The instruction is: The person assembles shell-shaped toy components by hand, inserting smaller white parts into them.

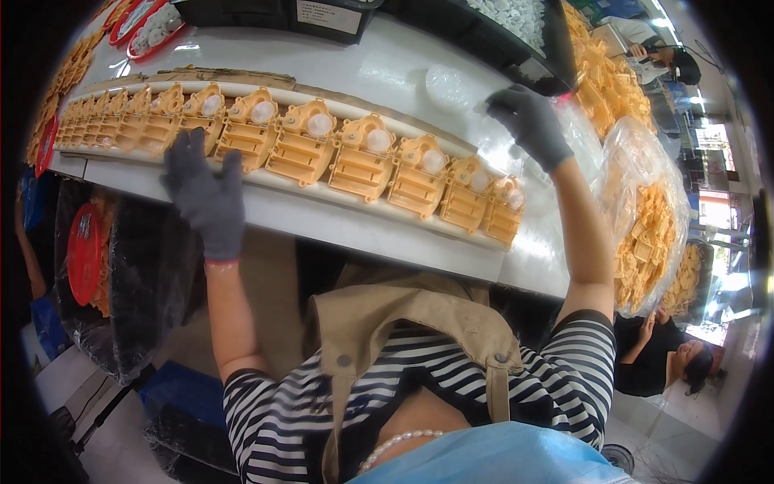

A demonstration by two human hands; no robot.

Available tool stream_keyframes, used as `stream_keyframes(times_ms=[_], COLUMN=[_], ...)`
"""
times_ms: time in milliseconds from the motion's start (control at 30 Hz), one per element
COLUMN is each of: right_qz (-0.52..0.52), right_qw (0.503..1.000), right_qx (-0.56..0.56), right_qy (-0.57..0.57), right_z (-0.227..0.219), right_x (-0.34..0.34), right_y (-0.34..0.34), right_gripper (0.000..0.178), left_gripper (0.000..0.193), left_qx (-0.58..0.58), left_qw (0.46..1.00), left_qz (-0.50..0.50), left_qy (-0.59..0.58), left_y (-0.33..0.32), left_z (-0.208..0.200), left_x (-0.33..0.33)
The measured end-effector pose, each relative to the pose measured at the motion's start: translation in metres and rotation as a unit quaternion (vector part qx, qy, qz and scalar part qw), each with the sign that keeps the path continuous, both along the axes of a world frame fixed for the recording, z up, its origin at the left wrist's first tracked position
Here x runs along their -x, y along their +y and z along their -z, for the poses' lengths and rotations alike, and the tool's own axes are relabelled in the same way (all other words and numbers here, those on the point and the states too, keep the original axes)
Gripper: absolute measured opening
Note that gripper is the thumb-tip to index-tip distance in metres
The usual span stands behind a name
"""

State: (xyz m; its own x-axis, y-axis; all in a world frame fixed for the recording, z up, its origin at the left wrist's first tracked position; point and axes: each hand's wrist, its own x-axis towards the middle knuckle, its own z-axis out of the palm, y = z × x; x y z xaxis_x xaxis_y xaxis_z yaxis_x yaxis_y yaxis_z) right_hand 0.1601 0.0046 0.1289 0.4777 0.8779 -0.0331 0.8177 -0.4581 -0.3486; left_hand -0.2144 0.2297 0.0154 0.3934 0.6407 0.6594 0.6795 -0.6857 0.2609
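Note:
A long curved row of yellow plastic housings lies on a pale strip along the table. Round translucent discs sit in the housings toward the right; those farther left show none. Over the left-middle of the row is my left hand, in a dark grey glove, thumb apart from the fingers and nothing seen in it. My right hand, also gloved, reaches above the table beyond the row's right end. Its fingers look loosely bent and apart, with nothing visible between them. A clear plastic bundle lies to its left.
A black bin of small white parts stands at the back, another black box left of it. Clear bags of yellow parts fill the right side. Red trays are at the left. Other people are at work on the right.

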Motion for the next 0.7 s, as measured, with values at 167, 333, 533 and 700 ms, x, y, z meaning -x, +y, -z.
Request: stream_keyframes(times_ms=[167,333,533,700], right_qz=[-0.181,-0.182,-0.18,-0.151], right_qw=[0.937,0.92,0.922,0.932], right_qx=[-0.035,0.004,-0.045,-0.035], right_qy=[-0.296,-0.347,-0.34,-0.327], right_z=[0.023,0.026,0.025,0.028], right_x=[-0.006,0.01,0.019,0.021], right_y=[0.031,0.049,0.048,0.045], right_gripper=[0.012,0.014,0.015,0.014], left_gripper=[0.053,0.054,0.056,0.055], left_qx=[0.002,0.009,0.015,0.015], left_qw=[1.0,1.0,1.0,1.0], left_qz=[0.011,0.007,0.002,0.001], left_qy=[-0.005,-0.008,-0.007,-0.006], left_y=[-0.001,0.0,0.0,0.001], left_z=[-0.003,0.001,0.003,0.004], left_x=[0.0,0.002,0.002,0.003])
